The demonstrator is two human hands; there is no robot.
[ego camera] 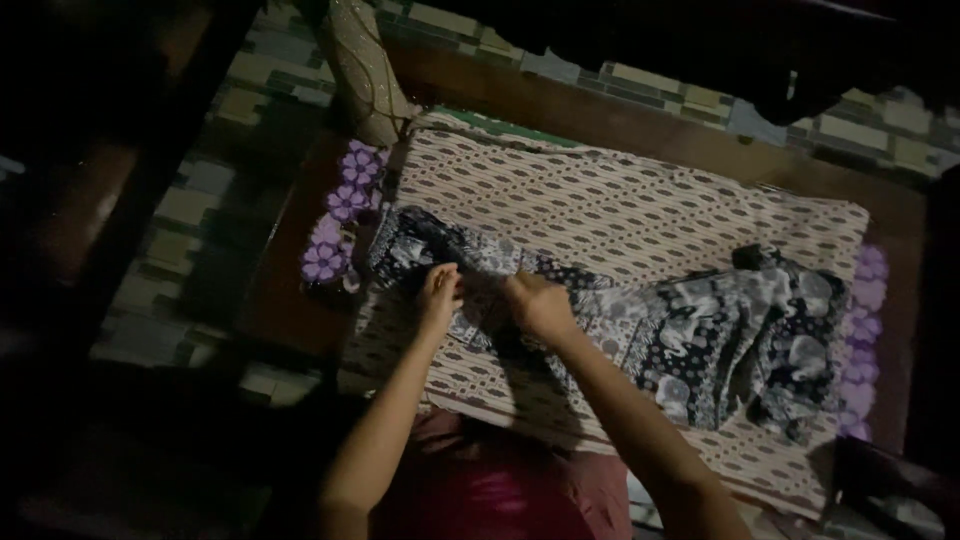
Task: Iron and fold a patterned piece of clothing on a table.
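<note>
- Nearest the camera, a dark red garment [500, 490] covers the person's lap at the bottom edge, with both bare forearms reaching forward over it.
- The left hand [440, 292] pinches a fold of the patterned cloth, fingers curled down onto it.
- The right hand [540, 303] presses close beside it, fingers closed around the same fold.
- The patterned trousers [690, 335] lie stretched across the middle, dark blue and white with an animal print, crumpled and bunched at the right end.
- Beneath them a cream sheet [620, 205] with rows of small dark ovals covers a wooden counter [290, 290].
- Purple flower shapes [340, 215] edge the sheet at its left side, and fainter ones show at the right.
- Farther back, a pale wrapped post [365, 75] rises at the counter's far left corner.
- Beyond it lies a tiled floor [850, 130]; the surroundings are very dark.
</note>
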